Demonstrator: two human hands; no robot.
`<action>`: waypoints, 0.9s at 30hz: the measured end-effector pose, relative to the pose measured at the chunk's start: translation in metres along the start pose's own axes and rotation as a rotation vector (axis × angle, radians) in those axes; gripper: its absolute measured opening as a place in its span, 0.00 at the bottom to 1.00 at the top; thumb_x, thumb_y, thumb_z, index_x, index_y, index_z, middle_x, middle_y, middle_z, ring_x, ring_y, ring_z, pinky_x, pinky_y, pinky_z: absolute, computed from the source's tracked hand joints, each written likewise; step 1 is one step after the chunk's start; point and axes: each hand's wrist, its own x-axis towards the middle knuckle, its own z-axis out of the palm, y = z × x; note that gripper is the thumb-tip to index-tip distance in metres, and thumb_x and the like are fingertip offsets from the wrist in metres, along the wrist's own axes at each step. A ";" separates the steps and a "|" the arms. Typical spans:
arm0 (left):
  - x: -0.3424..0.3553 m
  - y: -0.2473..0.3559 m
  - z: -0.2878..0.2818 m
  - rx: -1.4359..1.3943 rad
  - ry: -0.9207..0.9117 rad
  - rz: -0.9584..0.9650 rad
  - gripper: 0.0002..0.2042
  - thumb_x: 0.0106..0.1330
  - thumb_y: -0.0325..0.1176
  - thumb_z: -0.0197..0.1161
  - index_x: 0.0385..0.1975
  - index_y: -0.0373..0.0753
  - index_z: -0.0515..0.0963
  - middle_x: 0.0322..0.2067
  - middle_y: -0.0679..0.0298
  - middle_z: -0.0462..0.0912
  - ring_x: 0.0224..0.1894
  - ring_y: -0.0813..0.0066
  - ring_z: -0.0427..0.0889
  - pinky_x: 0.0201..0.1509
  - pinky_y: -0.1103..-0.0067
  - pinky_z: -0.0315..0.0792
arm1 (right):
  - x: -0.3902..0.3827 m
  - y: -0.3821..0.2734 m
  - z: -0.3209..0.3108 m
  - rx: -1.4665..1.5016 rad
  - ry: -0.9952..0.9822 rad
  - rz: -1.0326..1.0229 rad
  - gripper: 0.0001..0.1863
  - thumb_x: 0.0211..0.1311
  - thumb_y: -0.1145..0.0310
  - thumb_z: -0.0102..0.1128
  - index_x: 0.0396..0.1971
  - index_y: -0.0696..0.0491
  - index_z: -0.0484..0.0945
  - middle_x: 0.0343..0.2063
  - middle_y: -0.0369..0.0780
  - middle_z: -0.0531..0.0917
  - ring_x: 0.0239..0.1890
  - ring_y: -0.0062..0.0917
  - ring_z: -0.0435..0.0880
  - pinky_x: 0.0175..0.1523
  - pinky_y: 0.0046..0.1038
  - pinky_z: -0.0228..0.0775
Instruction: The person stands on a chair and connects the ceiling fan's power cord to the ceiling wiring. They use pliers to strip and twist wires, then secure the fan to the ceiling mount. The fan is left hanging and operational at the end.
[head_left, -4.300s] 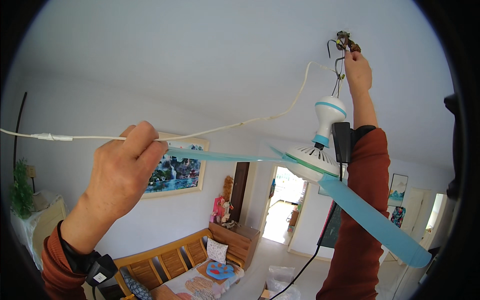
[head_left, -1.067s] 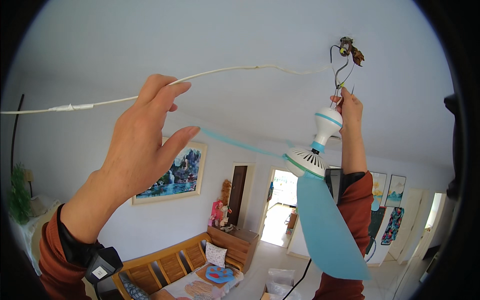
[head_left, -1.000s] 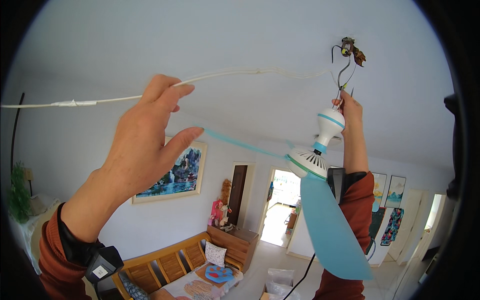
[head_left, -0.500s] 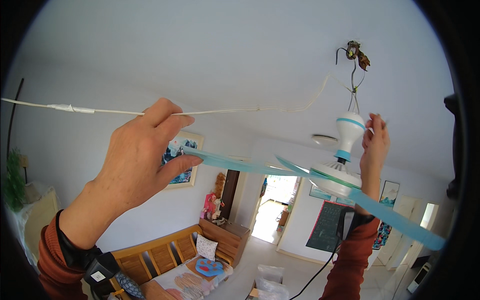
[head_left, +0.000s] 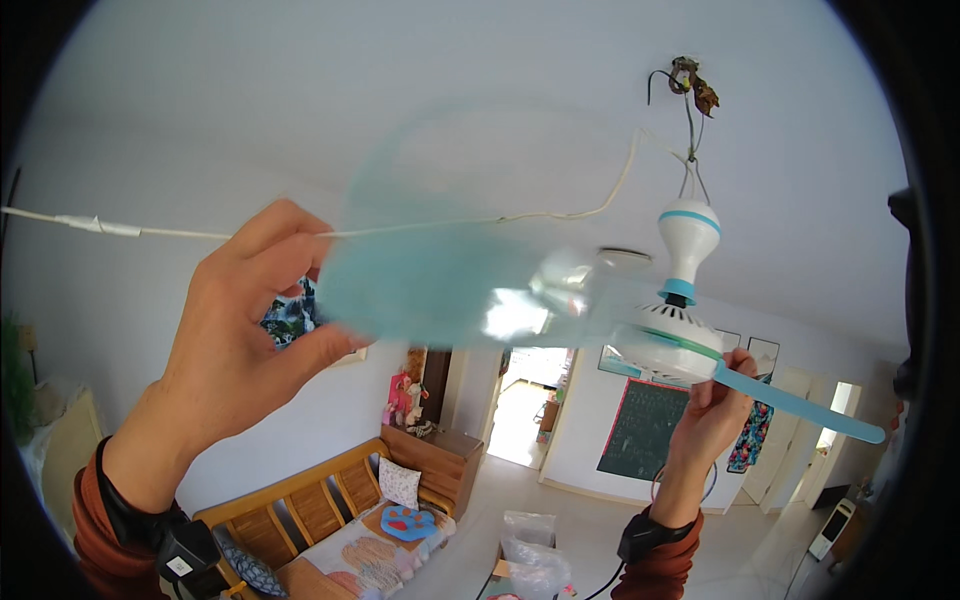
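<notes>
A white and pale-blue mini ceiling fan hangs by wires from a rusty ceiling hook. Thumb spread away below, my left hand has a thin white wire running between its curled upper fingers. The wire stretches left to a white taped joint. My right hand is at the fan's hub, fingers closed round the root of the sharp light-blue fan blade; that blade partly covers the fingers. Another translucent blade, smeared by motion, sweeps close to my left thumb and fingers.
Below on the left stands a wooden sofa with cushions. Beyond it is a wooden cabinet with toys. A box with clear plastic wrapping sits low in the middle. A chalkboard hangs on the far wall, near an open doorway.
My right hand has dropped from beside the fan's neck to the blade root at the hub. The near blade has turned into a blur. My left hand and the wire have shifted left.
</notes>
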 end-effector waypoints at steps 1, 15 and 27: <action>-0.001 0.000 0.000 0.005 -0.001 -0.009 0.19 0.43 0.28 0.72 0.37 0.38 0.77 0.34 0.62 0.74 0.31 0.72 0.75 0.34 0.80 0.70 | -0.006 0.002 0.000 -0.006 -0.018 0.020 0.13 0.68 0.60 0.46 0.40 0.55 0.71 0.20 0.31 0.69 0.13 0.10 0.58 0.17 0.13 0.48; -0.037 -0.008 -0.008 0.033 -0.028 -0.219 0.16 0.48 0.25 0.69 0.39 0.36 0.76 0.33 0.61 0.74 0.28 0.74 0.78 0.30 0.80 0.70 | -0.072 0.024 0.010 0.064 -0.042 0.152 0.21 0.70 0.64 0.40 0.60 0.54 0.56 0.28 0.37 0.73 0.13 0.10 0.59 0.17 0.13 0.49; -0.082 -0.011 -0.014 0.124 -0.099 -0.311 0.15 0.50 0.24 0.68 0.39 0.36 0.76 0.34 0.60 0.76 0.26 0.72 0.81 0.28 0.82 0.73 | -0.088 0.025 0.010 0.060 -0.041 0.227 0.25 0.69 0.65 0.40 0.64 0.54 0.50 0.27 0.37 0.73 0.13 0.11 0.60 0.18 0.12 0.50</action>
